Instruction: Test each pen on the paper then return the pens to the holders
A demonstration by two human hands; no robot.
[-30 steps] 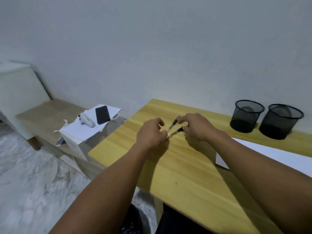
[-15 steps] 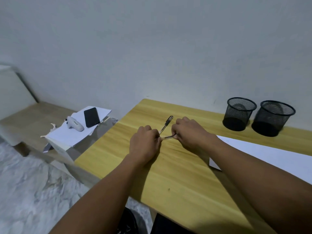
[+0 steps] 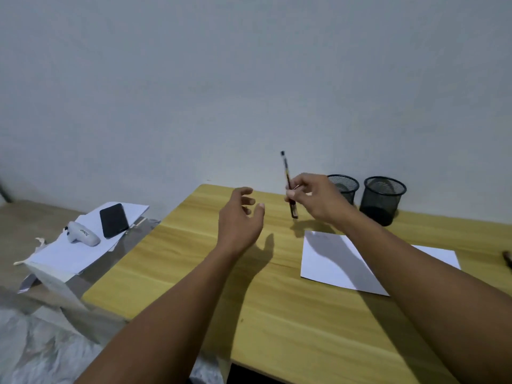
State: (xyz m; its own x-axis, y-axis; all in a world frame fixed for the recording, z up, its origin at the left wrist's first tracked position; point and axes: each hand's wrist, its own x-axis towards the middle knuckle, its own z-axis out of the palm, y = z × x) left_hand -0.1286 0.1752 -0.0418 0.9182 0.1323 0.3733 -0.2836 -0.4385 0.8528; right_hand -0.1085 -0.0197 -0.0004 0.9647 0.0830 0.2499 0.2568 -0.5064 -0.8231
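Here the right hand (image 3: 315,199) pinches a pen (image 3: 288,184) between thumb and fingertips, gripping it low on the barrel so that it stands nearly upright, tilted slightly, with its upper end rising against the wall and its lower end hanging just above the surface (image 3: 194,273). The left hand (image 3: 239,220) floats beside it, near but not touching, palm turned inward, fingers loosely curled and spread, holding nothing. Both forearms reach in from the bottom edge and throw shadows on the wood.

Below and to the right of the held pen lies a white sheet of paper (image 3: 327,261), flat on the surface, partly crossed by the right forearm. Behind the right hand, close to the wall, stand two black mesh holders: the nearer holder (image 3: 345,187) is partly hidden by the hand, and the second holder (image 3: 383,200) stands just beside it to the right. A small dark object (image 3: 507,258) shows at the far right edge, too cropped to identify.

Off the left end of the surface, a lower stack of white sheets (image 3: 69,253) carries a black phone (image 3: 113,220) and a small white device (image 3: 83,234).
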